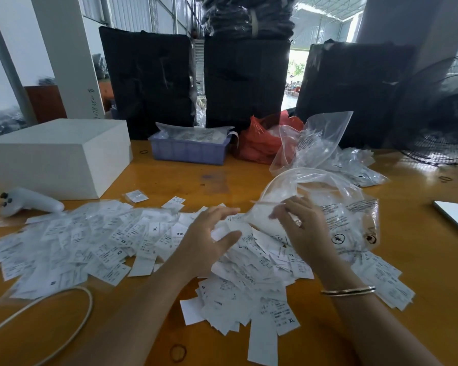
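Plastic bag, perhaps pinched, flat paper labels

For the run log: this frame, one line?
right hand: pinches clear bag | left hand: open over labels | labels: heaped on table

Clear plastic bag lies open-mouthed atop scattered white labels.
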Demonstrator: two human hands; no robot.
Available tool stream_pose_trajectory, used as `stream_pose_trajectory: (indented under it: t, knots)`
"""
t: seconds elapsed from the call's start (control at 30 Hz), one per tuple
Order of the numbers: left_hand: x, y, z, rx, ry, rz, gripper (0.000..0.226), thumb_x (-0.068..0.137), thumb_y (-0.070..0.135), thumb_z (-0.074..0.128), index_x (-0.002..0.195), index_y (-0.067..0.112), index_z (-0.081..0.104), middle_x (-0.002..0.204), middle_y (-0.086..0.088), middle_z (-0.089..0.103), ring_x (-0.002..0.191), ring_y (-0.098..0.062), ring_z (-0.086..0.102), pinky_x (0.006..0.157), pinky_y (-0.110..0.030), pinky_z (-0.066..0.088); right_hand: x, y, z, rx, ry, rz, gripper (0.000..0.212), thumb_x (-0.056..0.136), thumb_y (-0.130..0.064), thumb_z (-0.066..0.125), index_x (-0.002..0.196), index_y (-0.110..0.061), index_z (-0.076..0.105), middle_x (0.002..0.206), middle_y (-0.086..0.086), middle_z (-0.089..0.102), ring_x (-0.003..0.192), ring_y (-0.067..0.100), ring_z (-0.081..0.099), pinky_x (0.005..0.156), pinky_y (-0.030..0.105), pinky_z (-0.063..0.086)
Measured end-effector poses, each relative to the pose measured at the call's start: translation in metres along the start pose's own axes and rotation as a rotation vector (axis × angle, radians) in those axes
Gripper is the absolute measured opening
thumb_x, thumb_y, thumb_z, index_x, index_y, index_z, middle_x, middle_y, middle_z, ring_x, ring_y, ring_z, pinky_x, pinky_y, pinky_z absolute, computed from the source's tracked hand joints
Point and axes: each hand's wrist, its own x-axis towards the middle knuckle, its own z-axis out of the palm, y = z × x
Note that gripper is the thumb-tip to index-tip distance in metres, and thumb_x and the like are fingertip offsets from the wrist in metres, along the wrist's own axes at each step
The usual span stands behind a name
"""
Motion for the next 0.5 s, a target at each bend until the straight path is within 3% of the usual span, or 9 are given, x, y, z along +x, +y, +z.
stream_pose_trajectory:
  t: [0.1,0.17,0.27,0.33,0.43,0.5]
  knots:
    - [-0.001,0.005,0.003,-0.137,-0.070,0.013,0.048,0.075,0.055,0.063,0.120,0.054,0.046,0.119,0.030,0.056,0.112,0.012,0.048,0.087,-0.003,0.037,-0.003,-0.016,0.010,0.156,-0.244,0.043,0.025,0.091,-0.027,0.052,0.070,-0.032,0.063,0.081,-0.019,0.059,0.094,0.000,0.047,0.083,0.019,0.035]
    - [0.000,0.006,0.003,-0.184,-0.061,0.019,0.040,0.078,0.052,0.066,0.116,0.051,0.055,0.114,0.031,0.060,0.108,0.008,0.054,0.085,-0.010,0.042,-0.005,-0.019,0.015,0.153,-0.328,0.063,0.024,0.093,-0.020,0.055,0.074,-0.028,0.066,0.084,-0.017,0.060,0.095,0.001,0.045,0.081,0.017,0.034]
    - [0.000,0.006,0.000,-0.375,-0.081,-0.023,0.023,0.079,0.047,0.065,0.102,0.046,0.069,0.107,0.018,0.069,0.102,-0.003,0.062,0.084,-0.016,0.048,-0.005,-0.020,0.016,0.152,-0.372,0.095,0.025,0.093,-0.019,0.055,0.072,-0.027,0.066,0.082,-0.017,0.058,0.092,0.006,0.046,0.076,0.014,0.033]
    - [0.001,0.007,0.000,-0.457,-0.070,-0.068,0.020,0.078,0.042,0.065,0.097,0.041,0.071,0.104,0.010,0.071,0.100,-0.008,0.064,0.084,-0.018,0.050,-0.005,-0.017,0.016,0.127,-0.370,0.115,0.028,0.093,-0.021,0.054,0.069,-0.032,0.062,0.080,-0.018,0.057,0.091,0.006,0.047,0.076,0.020,0.033]
    - [0.002,0.007,0.004,-0.464,0.070,-0.146,0.009,0.088,0.020,0.066,0.086,0.025,0.072,0.088,0.005,0.074,0.084,-0.005,0.067,0.073,-0.014,0.050,-0.007,-0.016,0.018,0.147,-0.379,0.134,0.022,0.091,-0.039,0.053,0.076,-0.031,0.067,0.080,-0.020,0.059,0.088,-0.004,0.045,0.075,0.024,0.033]
    - [0.003,0.006,0.004,-0.465,0.164,-0.203,0.010,0.091,0.020,0.061,0.087,0.018,0.070,0.082,0.008,0.074,0.076,-0.002,0.067,0.066,-0.010,0.048,-0.007,-0.015,0.017,0.192,-0.345,0.161,0.045,0.082,-0.061,0.045,0.090,-0.025,0.071,0.087,-0.020,0.063,0.090,-0.006,0.047,0.077,0.021,0.035]
